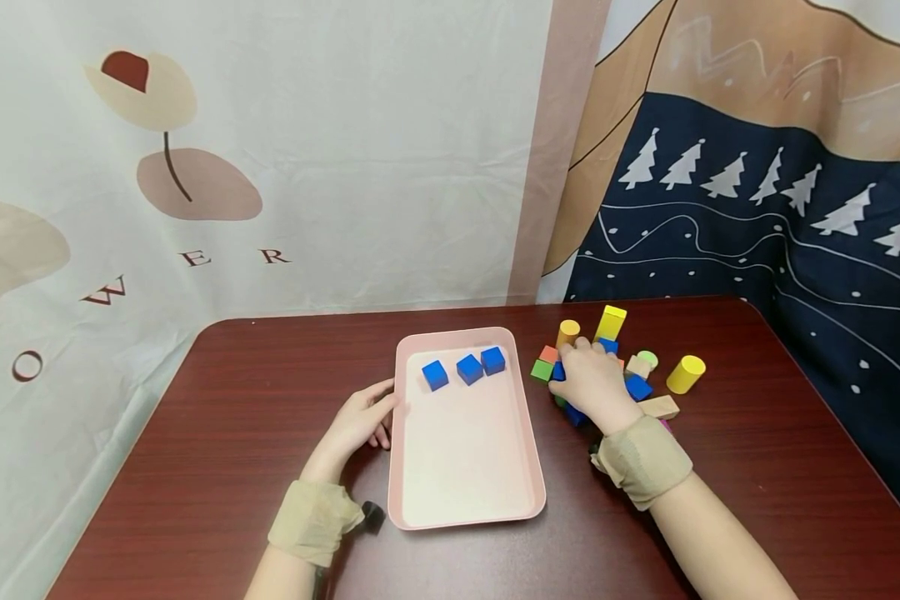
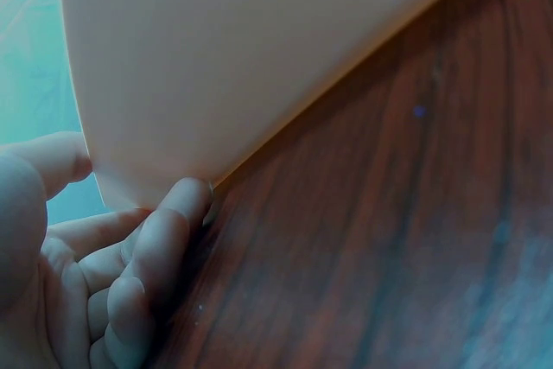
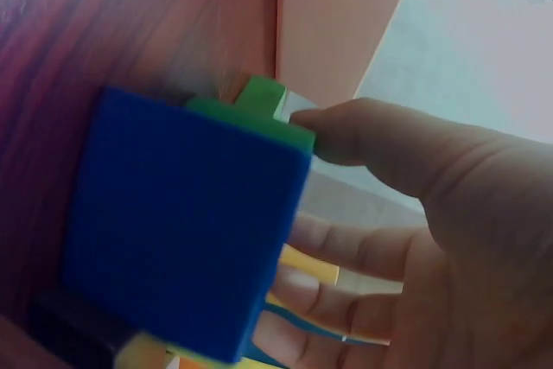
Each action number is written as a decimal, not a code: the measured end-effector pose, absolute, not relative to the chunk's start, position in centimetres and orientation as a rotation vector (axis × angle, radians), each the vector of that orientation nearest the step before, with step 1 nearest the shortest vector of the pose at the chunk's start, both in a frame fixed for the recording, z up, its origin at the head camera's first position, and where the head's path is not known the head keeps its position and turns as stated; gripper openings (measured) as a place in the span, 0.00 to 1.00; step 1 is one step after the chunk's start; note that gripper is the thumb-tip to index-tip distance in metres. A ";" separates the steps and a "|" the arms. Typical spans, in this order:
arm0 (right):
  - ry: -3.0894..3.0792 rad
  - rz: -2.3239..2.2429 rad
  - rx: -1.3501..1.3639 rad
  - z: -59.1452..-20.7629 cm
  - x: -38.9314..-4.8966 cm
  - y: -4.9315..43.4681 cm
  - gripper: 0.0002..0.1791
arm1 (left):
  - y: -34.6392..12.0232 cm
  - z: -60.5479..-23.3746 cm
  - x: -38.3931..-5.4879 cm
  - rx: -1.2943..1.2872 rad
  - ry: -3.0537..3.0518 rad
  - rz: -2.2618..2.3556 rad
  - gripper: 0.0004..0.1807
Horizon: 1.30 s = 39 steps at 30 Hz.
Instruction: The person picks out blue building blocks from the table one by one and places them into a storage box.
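Note:
My left hand (image 1: pixel 360 421) holds the left rim of a pink tray (image 1: pixel 468 523), thumb at the rim and fingers along the outer wall. Three blue cubes (image 1: pixel 435 375) sit near the tray's far end. My right hand (image 1: pixel 592 383) is over a pile of coloured blocks, thumb and fingers spread apart. A small blue block (image 1: pixel 558 372) shows between its thumb and index finger. In the right wrist view a large blue face (image 3: pixel 186 222) fills the foreground and hides some fingertips. The thumb tip (image 3: pixel 324 134) is right at a green block (image 3: pixel 263 99).
Around my right hand are an orange cylinder (image 1: pixel 568 332), a tall yellow block (image 1: pixel 611 323), a green cube (image 1: pixel 542 370), a wooden block (image 1: pixel 660 407) and a yellow cylinder (image 1: pixel 686 375). All stand on a dark red-brown table (image 1: pixel 270 375), backed by printed curtains (image 1: pixel 382 167).

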State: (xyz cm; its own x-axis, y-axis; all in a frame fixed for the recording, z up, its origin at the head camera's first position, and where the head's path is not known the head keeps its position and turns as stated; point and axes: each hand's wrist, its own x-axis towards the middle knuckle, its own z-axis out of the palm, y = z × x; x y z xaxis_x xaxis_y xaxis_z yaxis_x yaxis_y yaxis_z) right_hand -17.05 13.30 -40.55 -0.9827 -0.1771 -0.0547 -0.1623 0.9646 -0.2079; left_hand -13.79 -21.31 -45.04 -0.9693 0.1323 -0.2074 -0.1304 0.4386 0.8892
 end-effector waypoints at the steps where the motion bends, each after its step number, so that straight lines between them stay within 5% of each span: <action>1: 3.042 -0.308 -0.253 -40.6 -17.0 13.2 0.32 | -21.3 -45.0 -13.8 0.001 2.445 1.545 0.26; 39: 3.067 -0.320 -0.283 -40.2 -16.5 13.2 0.22 | -21.3 -44.9 -13.7 -0.015 2.471 1.526 0.26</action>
